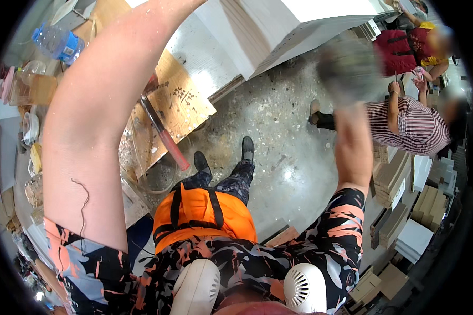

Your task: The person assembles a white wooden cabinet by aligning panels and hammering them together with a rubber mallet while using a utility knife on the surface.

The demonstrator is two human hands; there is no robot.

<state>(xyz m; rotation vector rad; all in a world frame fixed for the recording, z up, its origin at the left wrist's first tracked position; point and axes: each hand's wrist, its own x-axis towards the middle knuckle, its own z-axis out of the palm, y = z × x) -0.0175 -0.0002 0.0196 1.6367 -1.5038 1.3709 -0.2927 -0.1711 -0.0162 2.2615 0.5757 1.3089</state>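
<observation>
"Head view, far left: a clear water bottle [60, 46] sits beside a worker's extended left arm [94, 100]. What is the left hand holding?"

"Cannot tell. It lies beyond the upper edge, its grip and opening unseen."

"And next?"

"A red-handled hammer [165, 135] rests, unheld, on marked plywood [188, 105]."

"How far along is the piece at top centre?"

"The pale grey wood-grain panel unit [252, 31] shows two faces meeting at an edge, so that corner looks formed. It runs out of frame, so what is left cannot be judged."

"The right hand [350, 73]?"

"A grey-green blur just right of the unit. How far open it is, and whether it grasps anything, cannot be made out."

"Far right?"

"A co-worker in a striped shirt [412, 126] stands near stacked boards [391, 181]."
</observation>
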